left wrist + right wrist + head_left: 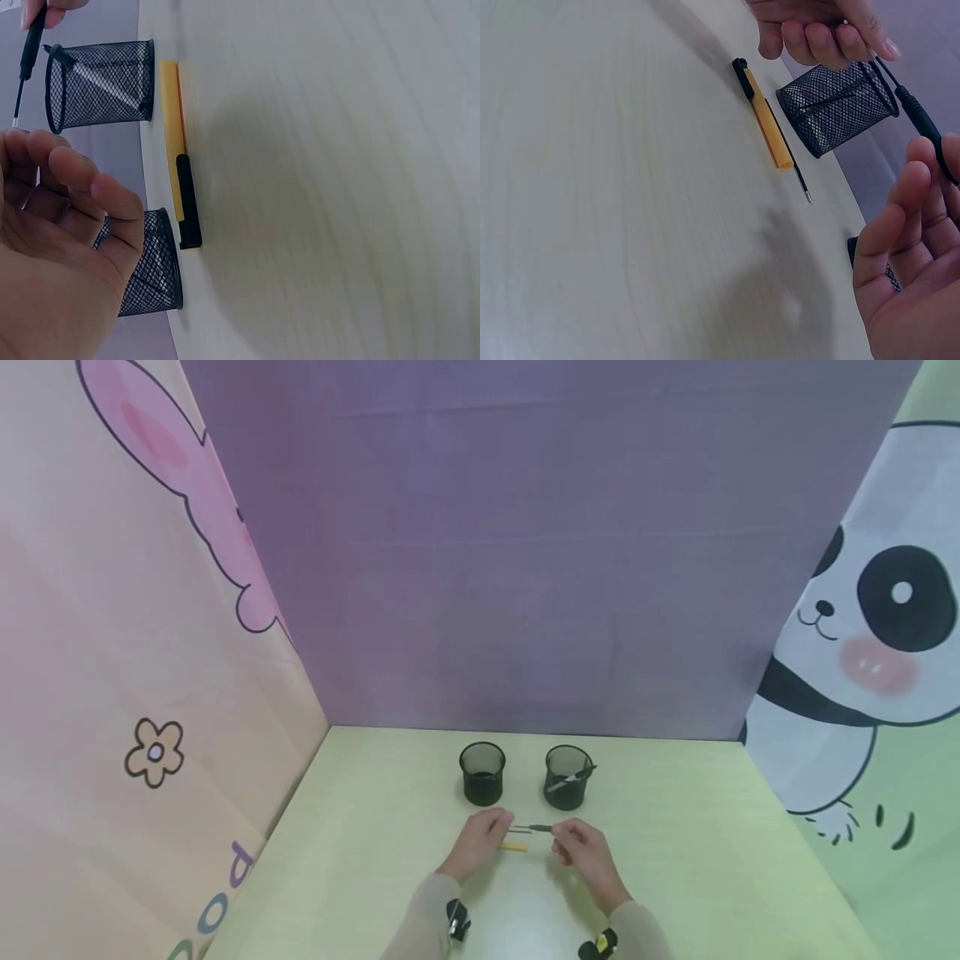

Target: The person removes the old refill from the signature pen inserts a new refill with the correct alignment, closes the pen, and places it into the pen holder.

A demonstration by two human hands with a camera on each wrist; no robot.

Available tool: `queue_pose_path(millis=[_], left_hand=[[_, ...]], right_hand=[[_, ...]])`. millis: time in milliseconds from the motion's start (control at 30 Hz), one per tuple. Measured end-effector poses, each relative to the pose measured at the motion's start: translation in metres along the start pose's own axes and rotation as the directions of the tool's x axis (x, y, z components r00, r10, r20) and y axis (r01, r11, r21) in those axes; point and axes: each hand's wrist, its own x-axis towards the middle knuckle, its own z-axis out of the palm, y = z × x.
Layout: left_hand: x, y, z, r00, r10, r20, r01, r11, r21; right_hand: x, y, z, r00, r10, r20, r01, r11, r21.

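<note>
My right hand (590,857) pinches a black, ribbed, pen-like handle (921,114), from which a thin dark rod (886,70) runs toward my left hand (477,841). In the right wrist view, the left thumb and forefinger pinch the rod's far end; the fingertips hide its tip. Below the hands, on the table, lies a yellow pen barrel (172,112) with a black clip (189,201). Beside the barrel is a thin dark pen refill (800,178) with a silvery tip, partly hidden behind it.
Two black mesh pen cups stand beyond the hands. The right cup (566,797) has a pen (573,778) leaning in it; the left cup (482,789) is nearer the left hand. The pale table (712,860) meets a purple backdrop (525,610) behind the cups.
</note>
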Motion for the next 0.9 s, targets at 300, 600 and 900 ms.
queue_pose_path(millis=[300, 600, 900], left_hand=[[0.0007, 0.0031, 0.0024, 0.999, -0.04, -0.002, 0.04, 0.999, -0.02], [-0.0013, 0.0017, -0.0003, 0.998, -0.054, -0.029, 0.052, 0.997, -0.064], [-0.0027, -0.0033, -0.0041, 0.99, -0.088, -0.111, 0.097, 0.992, 0.085]], right_hand=[[0.0001, 0.0005, 0.0005, 1.0, 0.005, -0.005, -0.005, 1.0, 0.012], [0.0005, 0.0015, -0.0019, 1.0, 0.027, -0.01, -0.027, 1.0, 0.008], [0.0002, 0.0033, -0.0062, 1.0, 0.019, -0.024, -0.019, 1.0, 0.003]])
